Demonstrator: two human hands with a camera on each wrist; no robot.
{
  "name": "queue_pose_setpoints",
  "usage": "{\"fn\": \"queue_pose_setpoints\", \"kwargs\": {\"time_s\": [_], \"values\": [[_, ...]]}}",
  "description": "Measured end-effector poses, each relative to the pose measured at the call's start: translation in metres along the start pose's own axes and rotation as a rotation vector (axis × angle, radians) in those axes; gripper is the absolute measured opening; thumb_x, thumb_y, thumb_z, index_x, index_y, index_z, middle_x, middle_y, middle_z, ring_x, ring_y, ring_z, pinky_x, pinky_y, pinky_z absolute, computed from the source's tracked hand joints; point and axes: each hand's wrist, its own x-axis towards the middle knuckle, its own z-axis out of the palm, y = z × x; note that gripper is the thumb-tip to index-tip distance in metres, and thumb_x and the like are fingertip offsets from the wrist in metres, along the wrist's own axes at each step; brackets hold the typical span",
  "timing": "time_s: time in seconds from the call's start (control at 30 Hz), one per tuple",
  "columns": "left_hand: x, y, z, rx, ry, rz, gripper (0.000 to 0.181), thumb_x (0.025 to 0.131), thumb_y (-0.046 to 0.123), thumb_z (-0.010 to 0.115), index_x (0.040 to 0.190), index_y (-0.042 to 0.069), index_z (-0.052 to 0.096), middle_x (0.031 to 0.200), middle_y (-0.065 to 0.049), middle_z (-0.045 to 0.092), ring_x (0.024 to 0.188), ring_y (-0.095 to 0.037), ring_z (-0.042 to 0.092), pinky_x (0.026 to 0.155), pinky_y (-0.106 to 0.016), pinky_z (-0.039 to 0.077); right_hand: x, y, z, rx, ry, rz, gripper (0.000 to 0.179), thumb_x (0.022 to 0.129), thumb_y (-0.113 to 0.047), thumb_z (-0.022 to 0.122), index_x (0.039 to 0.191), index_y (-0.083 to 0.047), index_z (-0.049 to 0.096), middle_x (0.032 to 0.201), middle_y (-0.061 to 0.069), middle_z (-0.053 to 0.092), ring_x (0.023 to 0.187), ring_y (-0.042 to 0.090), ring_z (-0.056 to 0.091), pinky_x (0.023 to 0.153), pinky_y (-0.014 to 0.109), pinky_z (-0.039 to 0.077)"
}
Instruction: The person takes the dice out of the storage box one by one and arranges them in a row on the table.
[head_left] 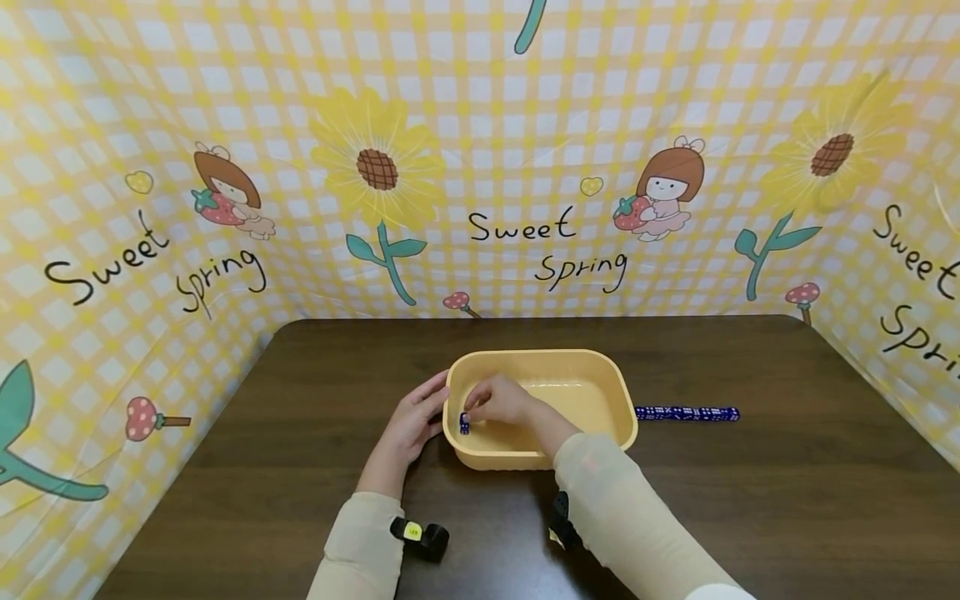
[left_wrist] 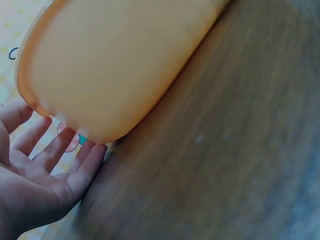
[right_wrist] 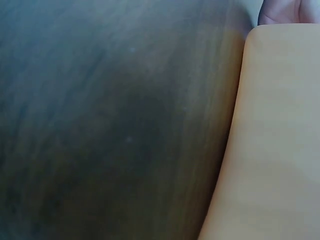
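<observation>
A yellow plastic basin [head_left: 577, 400] stands on the table. My right hand [head_left: 501, 402] reaches into it, thumb and finger pinching a small blue die at the left end. Blue dice [head_left: 464, 428] with white dots sit right under those fingertips, partly covered by them. My left hand [head_left: 414, 419] rests against the basin's left end from outside. In the left wrist view, the fingers of the left hand [left_wrist: 55, 170] are spread and loosely extended, their tips touching the basin wall [left_wrist: 115, 75]. The right wrist view shows only the basin's outer side [right_wrist: 280, 130] and part of the left hand [right_wrist: 287, 11].
A long straight row of blue dice [head_left: 686, 413] lies on the brown wooden table [head_left: 750, 500], running right from the basin's right end. A yellow checked cloth [head_left: 510, 150] with flowers and lettering hangs behind and at both sides. Both wrists wear black camera straps.
</observation>
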Motion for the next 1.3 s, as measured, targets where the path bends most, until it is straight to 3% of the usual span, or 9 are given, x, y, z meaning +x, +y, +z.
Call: {"fn": "queue_pose_setpoints", "kwargs": {"time_s": [0.5, 1.3], "values": [[0.0001, 0.0002, -0.0013, -0.004, -0.008, 0.004, 0.047, 0.085, 0.016, 0.054, 0.130, 0.007, 0.040, 0.125, -0.017, 0.042, 0.106, -0.028, 0.044, 0.079, -0.042, 0.040, 0.0017, 0.0004, 0.0025, -0.106, -0.019, -0.027, 0.008, 0.073, -0.012, 0.068, 0.080, -0.008, 0.068, 0.068, -0.006, 0.059, 0.060, 0.005, 0.047, 0.056, 0.019, 0.038], [-0.0010, 0.0009, -0.0002, 0.004, -0.015, 0.004, 0.044, 0.088, 0.014, 0.050, 0.130, 0.007, 0.039, 0.125, -0.019, 0.042, 0.106, -0.029, 0.044, 0.079, -0.040, 0.040, 0.0017, -0.0004, 0.0014, -0.124, -0.001, 0.013, 0.007, 0.076, -0.016, 0.066, 0.077, -0.009, 0.067, 0.067, -0.006, 0.057, 0.059, 0.006, 0.046, 0.055, 0.019, 0.037]]}}
